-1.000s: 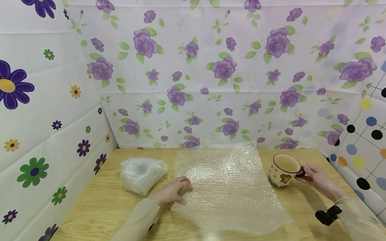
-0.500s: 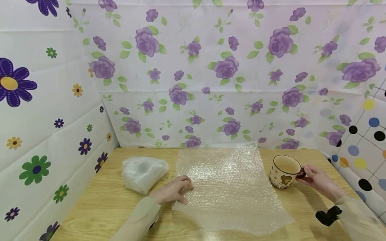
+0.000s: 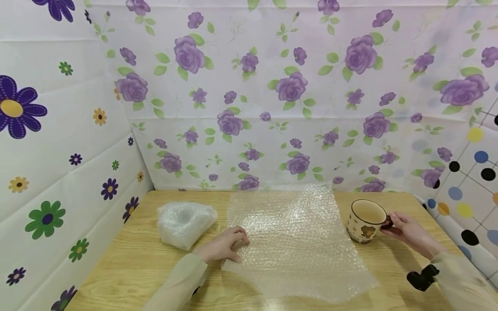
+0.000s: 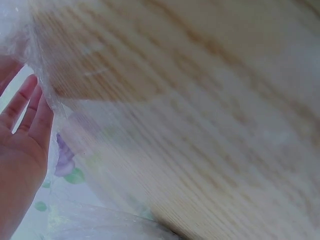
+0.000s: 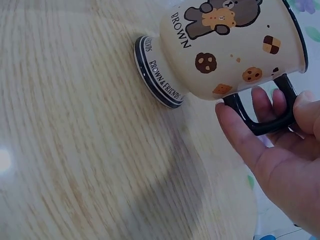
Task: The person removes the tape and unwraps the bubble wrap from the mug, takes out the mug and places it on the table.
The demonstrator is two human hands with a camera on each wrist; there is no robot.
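Note:
A clear sheet of bubble wrap (image 3: 295, 246) lies spread over the middle of the table. At its left edge is my left hand (image 3: 223, 245), fingers slightly bent with the tips on the sheet; in the left wrist view this hand (image 4: 22, 130) shows fairly straight fingers against the plastic. On the right, my right hand (image 3: 412, 233) holds a cream mug (image 3: 365, 221) by its dark handle. The mug stands upright beside the sheet's right edge. The right wrist view shows fingers through the black handle (image 5: 270, 127), with bear and cookie pictures on the mug's side.
A bundle in bubble wrap (image 3: 184, 222) sits on the left of the wooden table (image 3: 124, 268); its contents are hidden by the plastic. Behind the table's back edge hangs a curtain (image 3: 264, 103) with purple flowers. Patterned sheets also close off the left and right sides.

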